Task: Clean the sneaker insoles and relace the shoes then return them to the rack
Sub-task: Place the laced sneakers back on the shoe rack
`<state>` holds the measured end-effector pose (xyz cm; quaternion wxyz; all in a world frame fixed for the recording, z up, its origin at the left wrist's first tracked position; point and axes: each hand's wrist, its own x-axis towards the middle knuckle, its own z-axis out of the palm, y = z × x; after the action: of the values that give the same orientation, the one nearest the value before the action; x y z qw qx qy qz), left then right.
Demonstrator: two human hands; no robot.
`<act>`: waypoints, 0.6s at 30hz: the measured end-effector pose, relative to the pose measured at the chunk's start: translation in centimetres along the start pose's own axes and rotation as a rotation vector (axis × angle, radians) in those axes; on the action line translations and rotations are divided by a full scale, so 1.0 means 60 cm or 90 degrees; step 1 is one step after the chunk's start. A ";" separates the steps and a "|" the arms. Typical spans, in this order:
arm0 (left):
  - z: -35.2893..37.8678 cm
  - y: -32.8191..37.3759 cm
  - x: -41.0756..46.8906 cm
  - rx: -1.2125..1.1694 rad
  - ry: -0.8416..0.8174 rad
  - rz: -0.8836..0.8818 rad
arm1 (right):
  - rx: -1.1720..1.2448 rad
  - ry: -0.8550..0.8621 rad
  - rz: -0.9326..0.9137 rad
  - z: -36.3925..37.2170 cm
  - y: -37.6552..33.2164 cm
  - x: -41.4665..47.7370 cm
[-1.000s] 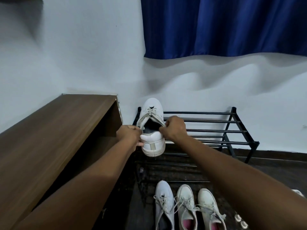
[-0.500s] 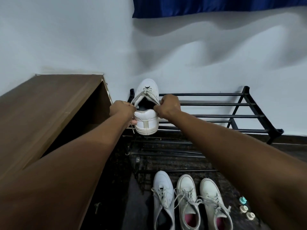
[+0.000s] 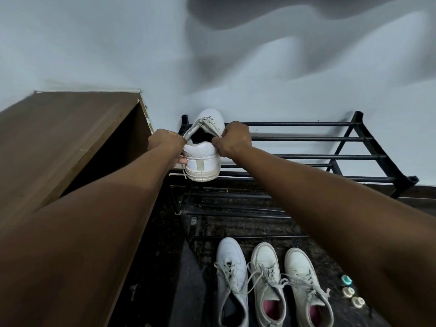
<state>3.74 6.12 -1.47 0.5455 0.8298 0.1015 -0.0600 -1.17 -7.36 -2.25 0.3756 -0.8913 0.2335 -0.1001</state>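
Note:
A white sneaker sits on the left end of the black rack's top shelf, toe towards the wall, heel towards me. My left hand grips its left collar edge and my right hand grips the right collar edge, pulling the opening wide. A loose lace end hangs at the heel's left side. Three more white sneakers stand on the dark floor below: one with a dark inside, two with pink insoles.
A brown wooden cabinet stands left of the rack, touching the white wall. Small round items, one teal and two cream, lie on the floor right of the sneakers. My forearms cover much of the lower view.
The camera has tilted down, so the blue curtain has left the view. Both hands keep their hold on the sneaker, which now rests lower on the rack's top bars.

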 end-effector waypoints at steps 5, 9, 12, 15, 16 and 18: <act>0.004 0.004 0.017 0.012 0.005 -0.002 | 0.007 0.010 -0.009 0.008 0.001 0.010; 0.008 0.003 0.023 -0.002 0.001 -0.012 | 0.009 0.021 -0.007 0.012 0.003 0.020; 0.008 0.000 0.020 -0.023 0.005 -0.017 | 0.010 0.028 -0.001 0.015 0.008 0.026; 0.007 -0.010 0.008 -0.074 0.034 -0.019 | -0.002 0.043 -0.012 0.017 0.015 0.020; 0.006 -0.018 0.002 -0.100 0.052 -0.010 | 0.015 0.044 -0.014 0.017 0.017 0.013; 0.007 -0.043 -0.013 -0.136 0.088 0.017 | 0.091 0.046 -0.006 0.020 0.027 -0.005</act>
<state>2.40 6.64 -3.78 0.6235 0.7701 0.1337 0.0156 -1.54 -7.48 -4.28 0.4291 -0.8590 0.2352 -0.1506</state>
